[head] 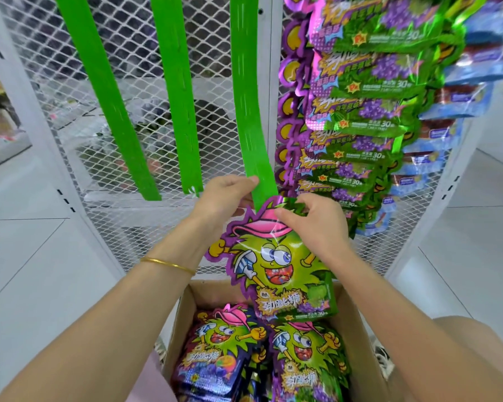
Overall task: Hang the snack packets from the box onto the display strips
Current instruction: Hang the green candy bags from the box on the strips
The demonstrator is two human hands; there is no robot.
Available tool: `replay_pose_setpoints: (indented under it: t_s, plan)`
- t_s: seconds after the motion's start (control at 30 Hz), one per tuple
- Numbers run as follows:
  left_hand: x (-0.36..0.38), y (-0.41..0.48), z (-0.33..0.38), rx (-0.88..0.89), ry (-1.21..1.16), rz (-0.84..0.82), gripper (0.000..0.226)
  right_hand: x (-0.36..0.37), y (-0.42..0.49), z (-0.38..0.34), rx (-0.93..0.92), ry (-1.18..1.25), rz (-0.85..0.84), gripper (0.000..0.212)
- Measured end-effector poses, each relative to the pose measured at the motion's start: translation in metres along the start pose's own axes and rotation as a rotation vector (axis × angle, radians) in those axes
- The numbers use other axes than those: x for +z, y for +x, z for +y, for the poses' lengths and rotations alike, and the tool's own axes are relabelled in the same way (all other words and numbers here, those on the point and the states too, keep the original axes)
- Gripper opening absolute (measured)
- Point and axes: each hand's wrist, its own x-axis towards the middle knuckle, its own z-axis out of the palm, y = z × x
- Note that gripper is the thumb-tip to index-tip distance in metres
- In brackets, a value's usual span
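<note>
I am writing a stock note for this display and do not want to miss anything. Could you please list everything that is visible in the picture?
display strips: three, green, hanging empty on the mesh panel
mesh panel: one, white, behind the strips
hung packets: many, purple and green, column right of the strips
blue packets: several, blue, far right
box: one, brown cardboard, bottom centre
boxed packets: many, purple and green, inside the box
held packet: one, green and purple, above the box
bracelet: one, gold, left wrist
left grip: pinches the rightmost strip near its lower end
right grip: holds the held packet's top
</note>
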Motion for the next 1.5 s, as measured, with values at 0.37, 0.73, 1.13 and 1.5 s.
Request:
replay_pose_setpoints:
  t_s: [0.37, 0.73, 1.13, 1.5]
  plan:
    - [0.004, -0.003, 0.000, 0.041, 0.121, -0.036, 0.027, 0.003, 0.008, 0.000, -0.140, 0.055, 0.153, 0.047]
    - [0.008, 0.000, -0.010, 0.182, 0.091, 0.086, 0.025, 0.005, 0.006, 0.005, -0.073, 0.020, 0.030, 0.034]
    - [0.003, 0.001, -0.040, 0.317, 0.529, 0.027, 0.021, 0.022, 0.003, 0.046, 0.012, -0.090, -0.130, 0.031]
    - [-0.013, -0.004, -0.084, 0.555, 0.805, 0.317, 0.046, 0.066, -0.063, 0.108, 0.185, -0.118, -0.041, 0.043]
